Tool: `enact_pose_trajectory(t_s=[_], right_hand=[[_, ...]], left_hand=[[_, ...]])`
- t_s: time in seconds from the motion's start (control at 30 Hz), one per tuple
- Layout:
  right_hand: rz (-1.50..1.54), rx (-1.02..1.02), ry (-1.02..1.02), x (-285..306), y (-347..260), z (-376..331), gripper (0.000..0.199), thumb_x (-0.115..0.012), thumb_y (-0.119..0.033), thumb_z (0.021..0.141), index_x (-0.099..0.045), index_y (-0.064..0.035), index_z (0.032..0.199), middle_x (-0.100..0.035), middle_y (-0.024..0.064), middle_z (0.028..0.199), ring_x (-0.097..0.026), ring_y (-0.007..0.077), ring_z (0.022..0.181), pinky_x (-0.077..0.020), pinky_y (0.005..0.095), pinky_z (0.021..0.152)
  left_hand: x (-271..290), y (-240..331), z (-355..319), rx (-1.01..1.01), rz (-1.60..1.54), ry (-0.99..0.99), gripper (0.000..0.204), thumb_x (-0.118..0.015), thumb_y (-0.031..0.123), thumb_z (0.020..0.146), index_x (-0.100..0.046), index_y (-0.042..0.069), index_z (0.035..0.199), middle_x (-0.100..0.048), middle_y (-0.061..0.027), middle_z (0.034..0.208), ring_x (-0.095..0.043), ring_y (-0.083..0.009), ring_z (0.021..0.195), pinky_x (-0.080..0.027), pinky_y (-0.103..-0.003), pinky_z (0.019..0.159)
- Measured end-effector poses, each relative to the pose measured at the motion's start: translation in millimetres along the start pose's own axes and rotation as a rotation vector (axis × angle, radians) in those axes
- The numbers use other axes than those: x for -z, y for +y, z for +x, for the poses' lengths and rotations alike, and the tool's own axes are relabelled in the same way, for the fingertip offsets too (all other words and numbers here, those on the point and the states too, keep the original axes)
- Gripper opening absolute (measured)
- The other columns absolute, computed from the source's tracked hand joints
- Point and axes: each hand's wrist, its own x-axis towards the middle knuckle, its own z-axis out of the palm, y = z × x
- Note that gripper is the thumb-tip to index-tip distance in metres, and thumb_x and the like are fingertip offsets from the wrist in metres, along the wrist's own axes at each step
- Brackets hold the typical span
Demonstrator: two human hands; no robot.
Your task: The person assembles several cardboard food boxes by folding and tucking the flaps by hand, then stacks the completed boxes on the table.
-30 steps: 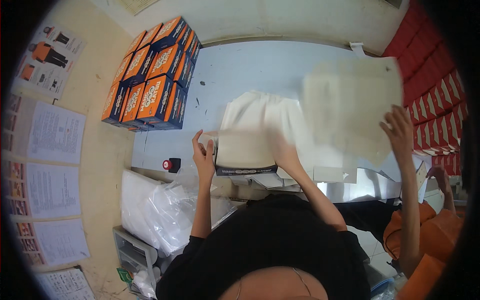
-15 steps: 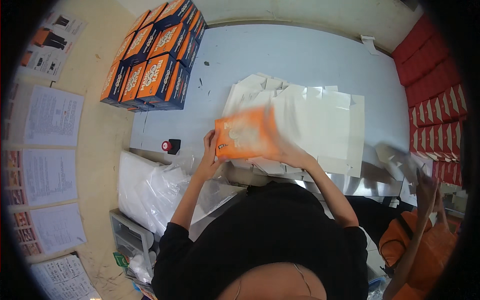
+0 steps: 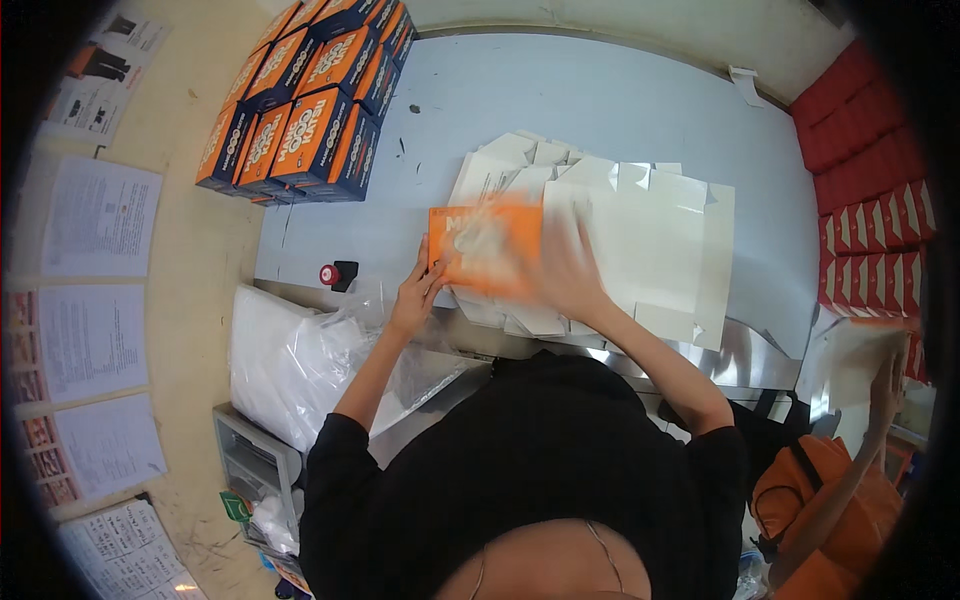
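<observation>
An orange box (image 3: 480, 277) with pale lettering is in front of me, over the near left part of a pile of flat white cartons (image 3: 665, 255). My left hand (image 3: 415, 292) grips the box's left edge, with its fingers on the orange face. Blurred by motion, my right hand (image 3: 570, 270) is at the box's right side, above the white cartons. Its fingers are too smeared to show whether they touch the box.
Orange-and-navy boxes (image 3: 310, 140) are stacked at the far left of the pale table (image 3: 600, 90). A red-topped object (image 3: 328, 273) lies near the front edge, beside clear plastic bags (image 3: 290, 350). Red boxes (image 3: 865, 190) line the right, where another person's hand (image 3: 886, 380) holds a pale carton (image 3: 840, 360).
My right hand has shifted slightly right and stays blurred. The orange box sits a little more level, still in my left hand. At right, the other person's pale carton has been turned.
</observation>
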Motion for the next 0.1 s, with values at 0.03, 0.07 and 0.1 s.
enact_pose_trajectory(t_s=[0.03,0.07,0.1], right_hand=[[0.011,0.005,0.008,2.3,-1.4,3.5,0.066,-0.053,-0.05,0.082,-0.033,-0.0222,0.138,-0.05,0.0143,0.096,-0.046,0.0255,0.096,-0.0326,0.0537,0.088],[0.023,0.009,-0.036,6.2,-2.7,6.8,0.066,-0.052,-0.05,0.083,-0.032,-0.022,0.139,-0.05,0.014,0.097,-0.046,0.0249,0.096,-0.0327,0.0533,0.089],[0.023,0.025,-0.08,11.3,-3.8,11.1,0.066,-0.049,-0.051,0.084,-0.03,-0.0217,0.14,-0.05,0.0143,0.099,-0.046,0.0249,0.097,-0.0318,0.0538,0.09]], left_hand=[[0.2,-0.8,0.9,-0.027,0.029,-0.005,0.043,-0.054,0.011,0.087,-0.047,0.016,0.13,-0.015,-0.0151,0.148,-0.039,-0.0319,0.125,-0.04,-0.036,0.098],[0.5,-1.8,2.0,-0.054,0.058,-0.01,0.043,-0.053,0.013,0.089,-0.046,0.017,0.131,-0.011,-0.0147,0.149,-0.035,-0.0335,0.128,-0.037,-0.037,0.1],[-0.1,-1.7,1.2,-0.053,0.058,-0.006,0.043,-0.053,0.013,0.089,-0.046,0.017,0.131,-0.011,-0.0147,0.149,-0.035,-0.0335,0.128,-0.037,-0.037,0.1]])
